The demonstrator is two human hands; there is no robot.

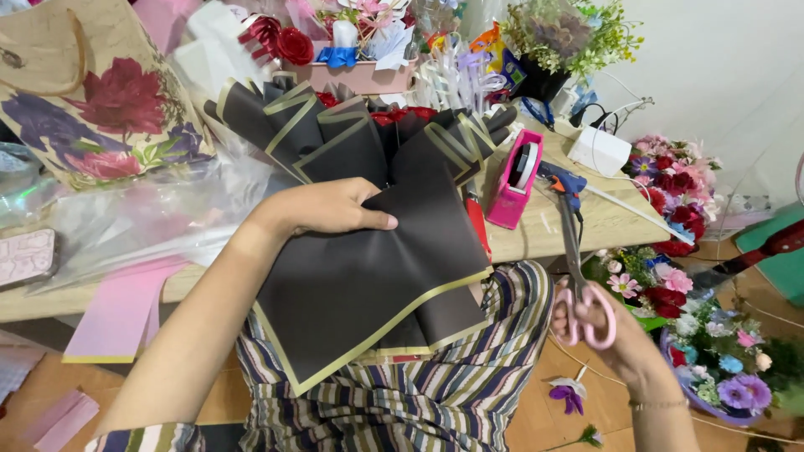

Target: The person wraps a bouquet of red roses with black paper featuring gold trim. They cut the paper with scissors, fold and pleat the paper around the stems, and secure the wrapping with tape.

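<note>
view: head, single camera | position: above the lap, close | facing: steeply down and forward | left grip (331,208) mid-frame, right grip (599,322) lower right | bench (536,234) just beyond both grips

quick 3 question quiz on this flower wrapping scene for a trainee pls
1. True or false: the left hand rests on the black wrapping paper.
2. What does the right hand hold? A) glue gun B) pink-handled scissors C) ribbon
3. What colour is the tape dispenser on the table?

Key: 1 true; 2 B; 3 pink.
</note>
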